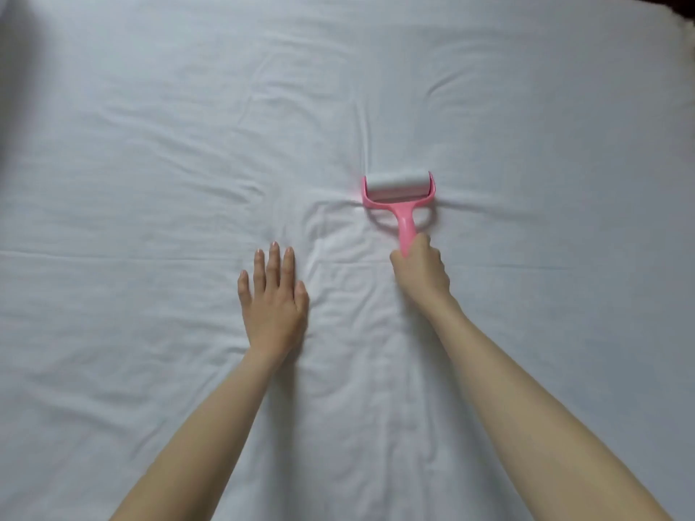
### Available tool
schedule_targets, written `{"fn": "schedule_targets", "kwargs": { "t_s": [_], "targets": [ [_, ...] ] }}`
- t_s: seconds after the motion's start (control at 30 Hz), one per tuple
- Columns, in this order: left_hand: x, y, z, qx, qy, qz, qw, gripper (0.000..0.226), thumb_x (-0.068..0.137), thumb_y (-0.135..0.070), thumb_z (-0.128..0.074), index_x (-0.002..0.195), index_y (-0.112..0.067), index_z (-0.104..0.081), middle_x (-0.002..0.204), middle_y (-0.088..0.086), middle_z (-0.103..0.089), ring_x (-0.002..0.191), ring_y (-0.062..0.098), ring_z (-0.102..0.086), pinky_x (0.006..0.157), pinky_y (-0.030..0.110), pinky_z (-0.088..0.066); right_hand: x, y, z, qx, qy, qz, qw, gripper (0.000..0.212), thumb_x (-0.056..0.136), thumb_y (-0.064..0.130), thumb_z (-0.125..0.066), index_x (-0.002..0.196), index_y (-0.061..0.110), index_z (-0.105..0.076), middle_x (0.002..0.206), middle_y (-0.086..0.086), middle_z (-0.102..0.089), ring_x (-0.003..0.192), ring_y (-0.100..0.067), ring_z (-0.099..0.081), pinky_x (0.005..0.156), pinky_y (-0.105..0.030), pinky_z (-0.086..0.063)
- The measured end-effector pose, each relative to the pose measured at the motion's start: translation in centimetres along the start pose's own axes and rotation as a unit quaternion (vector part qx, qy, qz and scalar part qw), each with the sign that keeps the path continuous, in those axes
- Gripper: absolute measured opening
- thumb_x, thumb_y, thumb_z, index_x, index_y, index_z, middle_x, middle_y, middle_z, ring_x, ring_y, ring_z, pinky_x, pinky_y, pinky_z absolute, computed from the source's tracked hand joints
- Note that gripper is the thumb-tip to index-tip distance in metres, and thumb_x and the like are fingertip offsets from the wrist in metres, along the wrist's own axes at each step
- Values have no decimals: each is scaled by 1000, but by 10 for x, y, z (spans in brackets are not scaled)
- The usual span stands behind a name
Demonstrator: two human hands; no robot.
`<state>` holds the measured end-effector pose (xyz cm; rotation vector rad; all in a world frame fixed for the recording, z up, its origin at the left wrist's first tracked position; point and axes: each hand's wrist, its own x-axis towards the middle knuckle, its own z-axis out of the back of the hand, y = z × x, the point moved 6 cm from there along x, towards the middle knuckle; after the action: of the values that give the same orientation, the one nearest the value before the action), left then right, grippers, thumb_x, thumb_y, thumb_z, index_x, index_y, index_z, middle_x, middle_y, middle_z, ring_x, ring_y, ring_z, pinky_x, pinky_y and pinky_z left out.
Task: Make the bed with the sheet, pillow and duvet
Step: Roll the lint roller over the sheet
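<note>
A white sheet (pixel 150 182) covers the whole bed and fills the view, with shallow wrinkles across it. My right hand (pixel 421 268) grips the pink handle of a lint roller (pixel 398 189), whose white roll lies pressed on the sheet just right of centre. Folds fan out from the roll on both sides. My left hand (pixel 272 298) rests flat on the sheet to the left of the roller, fingers straight and together. No pillow or duvet is in view.
A dark strip (pixel 673 9) shows past the sheet's edge at the top right corner. A grey shadow lies over the sheet at the top left.
</note>
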<state>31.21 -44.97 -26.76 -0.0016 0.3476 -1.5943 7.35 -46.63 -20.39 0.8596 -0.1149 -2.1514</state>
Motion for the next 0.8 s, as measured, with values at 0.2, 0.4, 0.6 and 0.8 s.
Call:
{"fn": "schedule_targets", "kwargs": {
  "t_s": [0.2,0.4,0.6,0.8],
  "targets": [
    [-122,15,-18,3,16,-19,1000,59,92,-35,-27,150,-24,-26,158,1,-22,146,23,-18,113,46,-11,-123,-94,-36,-16,40,-35,998,19,92,22,-43,97,7,-31,94,-15,-52,81,-33,-47,70,-39,-41],
    [-190,26,-31,24,42,-14,999,60,92,-35,-27,150,-23,-27,158,2,-22,145,25,-18,113,47,-13,-170,-125,-46,-29,48,-46,997,19,92,22,-43,95,7,-31,90,-15,-51,81,-35,-48,70,-41,-42],
    [-189,26,-36,33,44,-12,998,61,93,-35,-25,152,-25,-20,160,1,-16,147,24,-13,114,48,-12,-90,-72,-29,4,27,-13,1000,27,92,24,-46,109,3,-40,114,-21,-54,102,-39,-53,75,-39,-38],
    [-189,27,-40,35,31,-6,999,61,92,-34,-26,152,-25,-18,161,0,-14,148,23,-12,114,48,-12,7,22,7,-1,-4,56,998,40,91,18,-44,127,2,-42,122,-16,-50,95,-33,-52,77,-37,-46]
  ]
}}
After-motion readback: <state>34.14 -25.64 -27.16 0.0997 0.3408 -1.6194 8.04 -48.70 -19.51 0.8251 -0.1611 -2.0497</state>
